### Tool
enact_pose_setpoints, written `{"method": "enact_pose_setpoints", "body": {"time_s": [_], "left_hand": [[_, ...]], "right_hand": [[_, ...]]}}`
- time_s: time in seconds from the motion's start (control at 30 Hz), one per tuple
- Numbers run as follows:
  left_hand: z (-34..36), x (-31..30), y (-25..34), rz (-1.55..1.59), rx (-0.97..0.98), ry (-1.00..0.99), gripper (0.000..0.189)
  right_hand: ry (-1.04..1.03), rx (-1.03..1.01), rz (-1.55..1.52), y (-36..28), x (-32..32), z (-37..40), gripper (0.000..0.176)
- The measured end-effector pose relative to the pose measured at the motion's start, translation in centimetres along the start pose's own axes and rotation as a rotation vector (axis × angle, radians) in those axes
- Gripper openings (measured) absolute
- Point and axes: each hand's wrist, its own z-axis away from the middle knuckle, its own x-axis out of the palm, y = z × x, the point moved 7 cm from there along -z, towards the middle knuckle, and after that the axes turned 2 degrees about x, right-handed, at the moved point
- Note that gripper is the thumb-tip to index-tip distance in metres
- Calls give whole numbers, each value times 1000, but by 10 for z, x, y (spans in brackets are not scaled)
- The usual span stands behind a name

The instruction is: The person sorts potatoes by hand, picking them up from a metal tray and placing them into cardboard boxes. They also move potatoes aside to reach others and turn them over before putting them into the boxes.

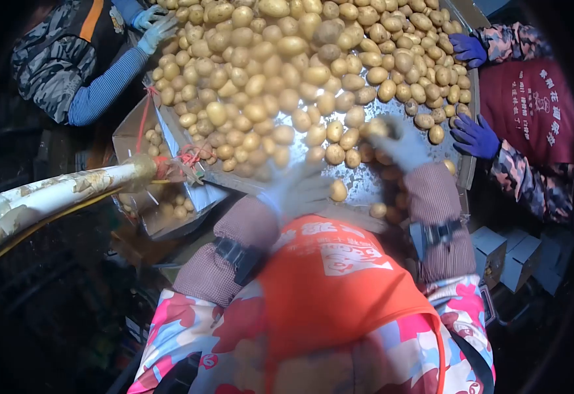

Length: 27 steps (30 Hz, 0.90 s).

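Observation:
A heap of potatoes point(290, 46) covers most of a metal sorting table point(365, 187), whose wet surface shows near me. My left hand point(298, 189), in a pale glove, is over the near edge of the table. It is blurred, but its fingers look spread and nothing shows in them. My right hand point(403, 146), also gloved and blurred, reaches over the table on the right. A smeared potato point(375, 127) is at its fingertips; whether it is gripped cannot be made out. A single potato point(338, 190) lies between my hands.
At the left, a white pole point(63, 190) slants in beside a cardboard box point(136, 131) holding potatoes. One co-worker's gloved hands point(157, 31) touch the heap at upper left; another's purple gloves point(474, 136) rest at the right edge. Boxes point(522, 259) stand lower right.

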Motion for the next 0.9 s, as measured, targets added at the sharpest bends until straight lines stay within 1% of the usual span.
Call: {"method": "enact_pose_setpoints", "body": {"time_s": [0.1, 0.13, 0.17, 0.2, 0.27, 0.3, 0.33, 0.4, 0.43, 0.47, 0.5, 0.57, 0.63, 0.7, 0.73, 0.77, 0.83, 0.87, 0.9], "left_hand": [[25, 24, 27, -414, 264, -8, 39], [27, 29, 36, -553, 364, -3, 38], [21, 27, 28, -532, 387, -49, 38], [15, 26, 20, -510, 408, -96, 39], [27, 21, 20, -367, 449, -205, 38], [35, 12, 15, -438, 399, -101, 39], [50, 8, 26, -505, 359, 4, 40], [47, -5, 21, -623, 336, 42, 46], [24, -20, -6, -679, 347, -26, 51], [11, -28, -19, -735, 359, -93, 56], [14, -26, -14, -578, 400, -160, 61], [26, -25, -5, -258, 467, -292, 70], [11, -28, -27, -21, 380, -382, 72], [10, -29, -37, -16, 370, -418, 68], [11, -35, -35, -128, 419, -399, 63], [13, -44, -30, -239, 472, -373, 57], [24, -65, -26, -459, 563, -309, 47], [39, -80, -25, -481, 591, -229, 42], [54, -94, -23, -504, 617, -147, 38]], "right_hand": [[-80, -233, 50, -12, 21, -8, 63], [34, -202, 113, -21, 0, -30, 62], [144, -164, 171, -31, -20, -51, 61], [220, -45, 214, -22, -35, -73, 61], [420, -42, 556, -36, -40, -83, 63], [291, 68, 681, -29, -36, -85, 67], [214, 149, 675, -25, -29, -80, 67], [76, 300, 678, -23, -25, -73, 68], [138, 185, 608, -7, -19, -71, 69], [189, 67, 544, 7, -12, -67, 69], [158, -59, 519, 9, -8, -65, 69], [83, -22, 239, -35, -3, -29, 70], [-86, 44, -48, -68, 20, 8, 68], [-228, -186, -157, -78, 64, 38, 55], [-233, -333, -221, -98, 80, 53, 46], [-141, -381, -177, -89, 95, 53, 48], [-106, -170, -69, -52, 101, 40, 48], [-90, -62, -15, -35, 96, 36, 48], [-11, 39, 28, -19, 83, 31, 46]]}}
